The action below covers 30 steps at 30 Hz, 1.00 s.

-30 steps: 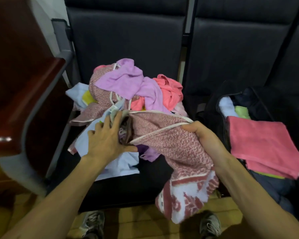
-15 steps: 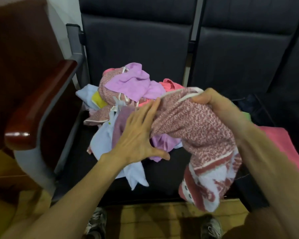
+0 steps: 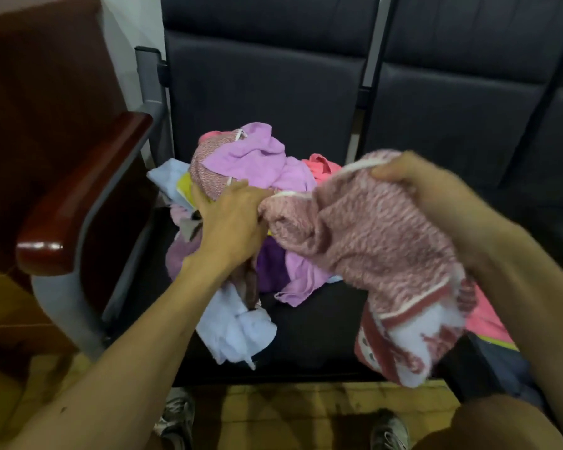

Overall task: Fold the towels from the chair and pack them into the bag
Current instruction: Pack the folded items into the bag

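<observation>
Both the left hand (image 3: 231, 222) and right hand (image 3: 416, 186) pinch the edge of a towel (image 3: 364, 248), seemingly soft, light, floppy; corners likely suit gripping best.

A dark padded chair (image 3: 260, 92) is standing beside a matching neighbouring seat (image 3: 452, 108), with pale wall (image 3: 124, 24) showing at its left. Its glossy reddish wooden armrest (image 3: 85, 196) is catching light above a grey frame (image 3: 62, 300). Yellowish floor (image 3: 290, 407) is showing below.

Left hand (image 3: 231, 222) now gripping patterned towel (image 3: 371, 241) edge, right hand (image 3: 413, 180) lifted higher
</observation>
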Available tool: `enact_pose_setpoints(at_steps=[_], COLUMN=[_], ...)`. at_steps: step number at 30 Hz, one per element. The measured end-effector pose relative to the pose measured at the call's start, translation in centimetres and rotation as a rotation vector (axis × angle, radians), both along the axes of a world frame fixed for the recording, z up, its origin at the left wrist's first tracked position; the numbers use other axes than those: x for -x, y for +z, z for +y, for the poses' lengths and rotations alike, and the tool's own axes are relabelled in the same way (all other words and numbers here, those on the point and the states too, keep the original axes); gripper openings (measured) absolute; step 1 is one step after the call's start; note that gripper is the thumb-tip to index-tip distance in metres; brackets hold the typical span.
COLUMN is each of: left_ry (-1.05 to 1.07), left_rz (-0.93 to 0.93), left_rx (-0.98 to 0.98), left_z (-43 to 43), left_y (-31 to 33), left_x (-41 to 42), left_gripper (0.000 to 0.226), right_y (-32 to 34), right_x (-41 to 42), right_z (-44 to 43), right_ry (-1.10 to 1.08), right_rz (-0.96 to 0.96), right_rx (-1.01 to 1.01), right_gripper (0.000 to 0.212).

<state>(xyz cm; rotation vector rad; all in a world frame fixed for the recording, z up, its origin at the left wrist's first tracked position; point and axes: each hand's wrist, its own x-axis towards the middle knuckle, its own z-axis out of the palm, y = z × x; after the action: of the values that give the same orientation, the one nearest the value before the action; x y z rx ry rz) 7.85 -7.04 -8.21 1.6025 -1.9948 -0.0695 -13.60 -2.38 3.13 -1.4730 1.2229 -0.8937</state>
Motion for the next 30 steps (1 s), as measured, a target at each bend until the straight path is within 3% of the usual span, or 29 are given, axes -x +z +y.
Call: enact_pose_setpoints(at_steps=[3,5,8,12,15,17,18,20,22,23,25,28,30], left_ry=[0.024,-0.079,-0.352,-0.305,-0.319,-0.348,-0.355,-0.428,-0.515,-0.566,-0.722,-0.765,-0.741], left_rz=[0.236,0.407,0.929,1.051,1.005,0.931,0.879,0.808,0.743,0.688,0.428,-0.166,-0.131], left_rx=[0.131,0.197,0.128,0.056,-0.02,-0.126,-0.178,-0.295,-0.527,-0.679,-0.946,-1.024,-1.113], left_z=[0.1,0.3,0.4,1.0,2.2,2.8,3.4,4.6,6.5,7.2,8.7,9.8,10.7], left_y=[2.9,4.1,5.4,6.0,5.5,4.6,4.3,3.2,2.0,1.4,0.1,-1.2,-1.1], left_x=[-0.4,-0.5,-0.5,0.1,0.8,1.2,1.4,1.7,1.9,1.7,1.2,1.4,2.0], left_gripper=[0.033,0.04,0.018,0.015,0.025,0.018,0.016,0.023,0.024,0.029,0.031,0.053,0.075], right_y=[-2.1,-3.5,-4.2,-4.5,-5.2,-5.4,-6.1,-7.1,-8.0,-8.7,-9.5,-11.0,-11.7], right_x=[0.0,0.1,0.3,1.6,2.7,2.6,3.0,4.2,4.8,5.1,5.1,5.5,5.3], right_z=[-0.2,0.1,0.3,0.7,2.1,2.4,2.6,3.8,4.7,5.2,7.8,9.8,10.7], right_ry=[-0.118,-0.23,-0.317,-0.324,-0.302,-0.241,-0.204,-0.087,-0.121,-0.09,-0.005,-0.015,-0.046], right_rz=[-0.001,0.003,-0.07,-0.156,-0.166,-0.19,-0.16,-0.13,-0.2,-0.222,-0.266,-0.176,-0.118], right_rx=[-0.053,-0.092,-0.11,-0.167,-0.195,-0.258,-0.302,-0.39,-0.431,-0.454,-0.541,-0.609,-0.645], right_gripper=[0.021,0.019,0.018,0.026,0.014,0.016,0.018,0.045,0.021,0.019,0.022,0.015,0.023])
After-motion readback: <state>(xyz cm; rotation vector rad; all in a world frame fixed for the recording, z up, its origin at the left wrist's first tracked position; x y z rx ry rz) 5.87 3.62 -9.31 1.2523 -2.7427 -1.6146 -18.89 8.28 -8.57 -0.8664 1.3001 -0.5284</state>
